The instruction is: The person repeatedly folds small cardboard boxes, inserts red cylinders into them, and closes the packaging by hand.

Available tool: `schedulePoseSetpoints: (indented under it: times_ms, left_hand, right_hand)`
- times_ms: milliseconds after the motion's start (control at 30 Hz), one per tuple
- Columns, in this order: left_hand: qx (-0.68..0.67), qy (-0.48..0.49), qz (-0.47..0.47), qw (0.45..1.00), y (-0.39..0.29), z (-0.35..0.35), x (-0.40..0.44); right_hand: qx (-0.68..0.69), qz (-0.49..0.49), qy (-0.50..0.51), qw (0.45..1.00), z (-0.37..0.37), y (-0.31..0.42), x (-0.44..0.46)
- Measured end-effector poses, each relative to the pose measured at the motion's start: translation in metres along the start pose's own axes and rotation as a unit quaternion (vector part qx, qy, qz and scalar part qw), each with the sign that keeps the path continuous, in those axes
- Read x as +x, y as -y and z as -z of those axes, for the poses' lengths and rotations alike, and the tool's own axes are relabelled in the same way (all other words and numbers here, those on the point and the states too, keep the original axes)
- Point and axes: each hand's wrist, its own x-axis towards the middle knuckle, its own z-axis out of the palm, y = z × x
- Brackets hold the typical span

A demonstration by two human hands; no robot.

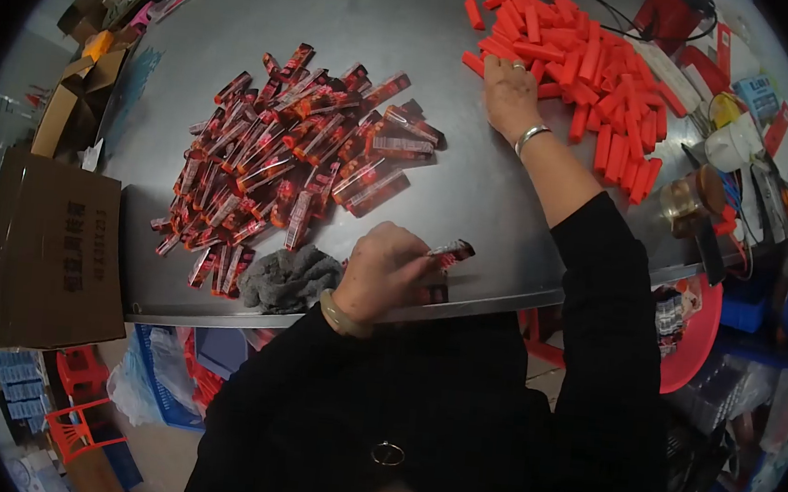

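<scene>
My left hand (383, 268), with a pale bangle at its wrist, is closed on a small printed packet (450, 253) near the table's front edge. Its shiny dark and red end sticks out past the fingers. Farther forward, my right hand (510, 95) reaches the left edge of a heap of red sticks (579, 61). Its fingers are bent around a red stick (473, 63), though the fingertips are partly hidden. To the left lies a large pile of similar printed packets (271, 151). A crumpled grey cloth (288, 279) rests beside my left wrist.
The metal table (376, 20) holds both piles. A cardboard box (60, 254) stands at its left edge. On the right are a glass jar (688, 201), a white cup (734, 145) and a black cable (611, 12). Below the right edge is a red basin (699, 343).
</scene>
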Motion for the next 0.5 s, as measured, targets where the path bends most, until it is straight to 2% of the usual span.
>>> schedulePoseSetpoints:
  times_ms: [100, 133, 167, 233, 267, 333, 367, 433, 467, 500]
  left_hand:
    - [-0.086, -0.029, 0.086, 0.992, 0.005, -0.004, -0.002]
    - [-0.126, -0.036, 0.113, 0.985, 0.007, -0.004, -0.001]
    - [-0.113, -0.033, 0.113, 0.987, 0.009, -0.002, -0.002]
    - [-0.171, -0.039, 0.108, 0.979, 0.004, 0.002, 0.0]
    - [-0.214, -0.043, 0.129, 0.967, 0.0, 0.002, 0.0]
    - [-0.185, -0.043, 0.11, 0.976, 0.005, 0.005, 0.003]
    - [-0.154, -0.039, 0.085, 0.984, 0.006, 0.007, 0.001]
    - [-0.14, -0.033, 0.082, 0.986, 0.004, 0.01, 0.001]
    - [-0.128, -0.025, 0.079, 0.988, 0.004, 0.01, 0.001]
    - [-0.129, -0.024, 0.081, 0.988, 0.005, 0.009, 0.001]
  right_hand:
    - [-0.024, 0.005, 0.054, 0.998, 0.006, 0.002, -0.002]
    - [0.008, 0.028, 0.01, 1.0, 0.011, -0.001, -0.005]
    - [0.044, 0.048, -0.029, 0.997, 0.014, -0.002, -0.013]
    - [0.143, 0.051, -0.039, 0.988, 0.03, -0.007, -0.018]
    - [0.148, 0.05, -0.029, 0.987, 0.039, -0.01, -0.025]
    - [0.326, -0.031, -0.022, 0.944, 0.06, -0.012, -0.034]
    - [0.329, -0.031, -0.018, 0.944, 0.07, -0.011, -0.043]
    - [0.553, -0.124, 0.096, 0.818, 0.098, -0.009, -0.06]
    - [0.552, -0.124, 0.095, 0.819, 0.111, -0.006, -0.068]
    - [0.62, -0.14, 0.11, 0.764, 0.123, -0.003, -0.077]
